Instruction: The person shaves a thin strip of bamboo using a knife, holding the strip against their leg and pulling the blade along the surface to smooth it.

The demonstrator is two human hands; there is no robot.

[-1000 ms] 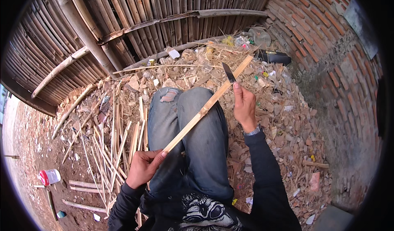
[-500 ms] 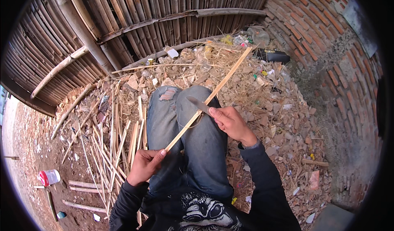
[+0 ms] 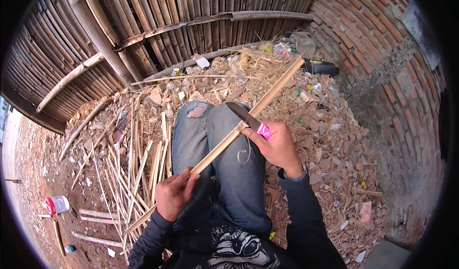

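A long, pale bamboo strip (image 3: 216, 153) slants across my jeans, from beside my left forearm up to the far right. My left hand (image 3: 174, 192) is closed round its lower part, thumb on top. In my right hand (image 3: 278, 145) is a knife (image 3: 243, 114) with a dark blade and a pink-and-white handle. The blade lies across the strip above my right knee, and my right thumb presses near the strip's edge. A thin curled shaving (image 3: 245, 155) hangs below the blade over my thigh.
Several split bamboo strips (image 3: 134, 173) lie in a heap on the ground to my left. Beyond them is a white tub with a red lid (image 3: 56, 205). Rubble and straw (image 3: 267, 73) spread ahead, up to a bamboo fence (image 3: 191, 11). A brick wall (image 3: 397, 97) rises on the right.
My left hand has shifted its hold, and the strip now extends past it toward my left forearm. The knife has turned, showing its pink handle. A curled shaving now hangs lower.
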